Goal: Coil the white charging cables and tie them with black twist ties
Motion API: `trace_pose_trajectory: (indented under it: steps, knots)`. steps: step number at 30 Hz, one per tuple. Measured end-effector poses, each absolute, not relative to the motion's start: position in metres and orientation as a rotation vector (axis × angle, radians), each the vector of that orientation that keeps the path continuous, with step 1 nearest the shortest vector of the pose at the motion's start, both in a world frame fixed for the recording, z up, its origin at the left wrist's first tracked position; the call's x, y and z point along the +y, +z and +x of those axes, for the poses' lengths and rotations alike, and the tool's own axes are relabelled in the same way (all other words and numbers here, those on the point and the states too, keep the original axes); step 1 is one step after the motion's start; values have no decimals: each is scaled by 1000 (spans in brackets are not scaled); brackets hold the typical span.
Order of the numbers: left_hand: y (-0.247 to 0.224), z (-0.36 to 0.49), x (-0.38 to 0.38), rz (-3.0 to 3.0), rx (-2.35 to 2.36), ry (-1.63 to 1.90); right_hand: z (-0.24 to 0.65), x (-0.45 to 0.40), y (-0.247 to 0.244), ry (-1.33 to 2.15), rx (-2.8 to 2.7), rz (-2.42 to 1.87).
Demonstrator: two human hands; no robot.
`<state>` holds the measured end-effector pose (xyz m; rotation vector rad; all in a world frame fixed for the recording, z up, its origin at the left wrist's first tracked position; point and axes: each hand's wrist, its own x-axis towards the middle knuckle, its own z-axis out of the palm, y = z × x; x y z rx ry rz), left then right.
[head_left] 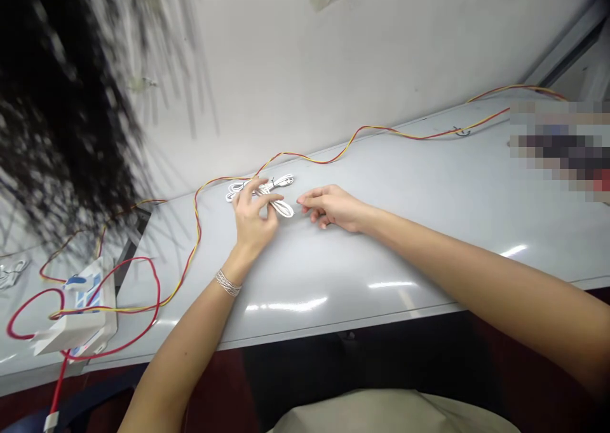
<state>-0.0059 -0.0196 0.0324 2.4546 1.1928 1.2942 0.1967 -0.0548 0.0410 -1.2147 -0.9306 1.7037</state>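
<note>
My left hand (255,222) is on the table with its thumb and fingers closed round a coiled white cable (284,209), whose looped end sticks out to the right. Just behind it lie more coiled white cables (284,180), bound with dark ties and partly covered by my fingers. To the right, my right hand (333,208) hovers beside the loop, apart from it. Its thumb and index fingertips are pressed together, and the other fingers curl. Whatever may be between those fingertips is too small to make out.
A twisted red and yellow wire (328,161) runs along the wall side. At left, a white power strip (102,293) carries a plug and red cords (157,287). Dark hair (61,102) blocks the upper left. A thin black tie (461,131) lies farther right.
</note>
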Motion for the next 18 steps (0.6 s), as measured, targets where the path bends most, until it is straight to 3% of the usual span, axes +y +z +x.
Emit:
trace_pose_trajectory:
  steps: [5,18]
  knots:
    - [26,-24,0,2366,1579,1233,196,-55,40,1671,-936,-1235]
    - [7,-13,25,2539,1435,922,190,-57,41,1628,-1030,-1268]
